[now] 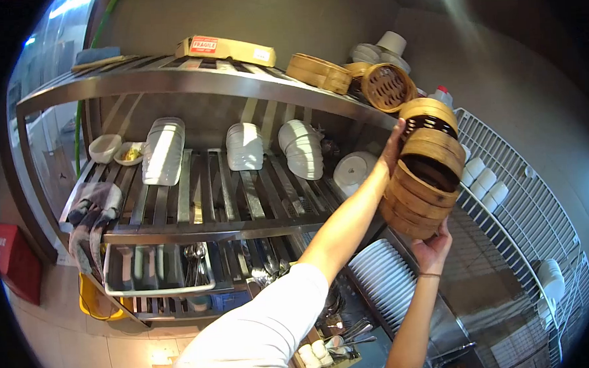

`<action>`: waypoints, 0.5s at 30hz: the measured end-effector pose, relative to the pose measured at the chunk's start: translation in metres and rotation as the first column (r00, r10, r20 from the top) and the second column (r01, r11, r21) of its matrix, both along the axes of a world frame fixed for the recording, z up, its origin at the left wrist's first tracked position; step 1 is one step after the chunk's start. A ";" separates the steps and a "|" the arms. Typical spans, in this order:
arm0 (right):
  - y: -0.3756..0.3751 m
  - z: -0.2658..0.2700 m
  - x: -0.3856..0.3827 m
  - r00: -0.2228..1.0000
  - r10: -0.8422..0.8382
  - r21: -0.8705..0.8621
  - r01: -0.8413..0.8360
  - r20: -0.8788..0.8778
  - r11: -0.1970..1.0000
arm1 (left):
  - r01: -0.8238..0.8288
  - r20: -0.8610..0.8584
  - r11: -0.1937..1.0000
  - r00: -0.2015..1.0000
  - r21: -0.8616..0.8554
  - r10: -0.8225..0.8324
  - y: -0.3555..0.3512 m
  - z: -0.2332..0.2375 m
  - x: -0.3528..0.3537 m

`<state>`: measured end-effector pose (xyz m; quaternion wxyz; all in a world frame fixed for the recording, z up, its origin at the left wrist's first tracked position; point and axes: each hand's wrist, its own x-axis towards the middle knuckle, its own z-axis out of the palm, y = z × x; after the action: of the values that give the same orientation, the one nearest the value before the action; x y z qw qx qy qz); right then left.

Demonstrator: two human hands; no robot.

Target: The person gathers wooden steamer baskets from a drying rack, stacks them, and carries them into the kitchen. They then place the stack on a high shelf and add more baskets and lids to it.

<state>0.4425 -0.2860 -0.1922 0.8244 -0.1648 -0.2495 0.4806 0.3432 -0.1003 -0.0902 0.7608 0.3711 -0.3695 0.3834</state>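
Both my hands hold up a tilted stack of bamboo steamers (426, 191), near the right end of the metal rack. My left hand (392, 143) grips the stack's upper left side, its fingers partly hidden. My right hand (434, 248) holds the stack from below, with the fingertips mostly out of sight. Dark gaps show between some of the round baskets, which sit slightly askew on each other. Just past the stack, on the top shelf, another bamboo steamer (387, 88) lies on its side, its slatted inside visible. A flatter steamer (319, 73) rests to its left.
The steel rack (191, 80) carries stacked white bowls (165, 152) and a cardboard box (226, 51). Lower down are a cutlery tray (160, 290) and a row of white plates (387, 282). A white wire rack (541, 252) with cups (484, 182) stands right.
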 end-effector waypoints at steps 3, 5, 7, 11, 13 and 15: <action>-0.011 -0.001 -0.002 0.993 0.108 0.038 -0.110 0.049 0.993 | 0.152 -0.024 0.988 0.988 0.020 -0.152 -0.009 -0.006 -0.005; -0.015 -0.002 -0.001 0.997 0.066 0.003 -0.066 0.043 0.998 | 0.061 -0.017 0.996 0.998 0.059 -0.060 0.000 -0.012 0.004; -0.020 -0.003 -0.002 0.998 0.000 -0.007 0.001 0.057 1.000 | -0.039 -0.054 0.999 0.998 -0.035 0.037 -0.005 -0.016 0.004; -0.028 -0.007 0.002 0.997 -0.064 -0.042 0.066 0.050 0.997 | -0.040 -0.088 0.999 0.995 -0.024 0.037 -0.009 -0.026 -0.001; -0.029 -0.010 0.002 0.994 -0.060 -0.001 0.060 0.093 0.998 | -0.034 -0.082 0.999 0.996 -0.031 0.032 -0.010 -0.026 -0.002; -0.031 -0.015 0.005 0.996 -0.069 -0.010 0.070 0.055 0.998 | 0.048 -0.043 0.997 0.998 0.054 -0.046 -0.009 -0.031 -0.002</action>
<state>0.4472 -0.3170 -0.2069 0.8324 -0.1913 -0.2635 0.4484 0.3408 -0.1088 -0.1210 0.7666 0.3910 -0.3728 0.3471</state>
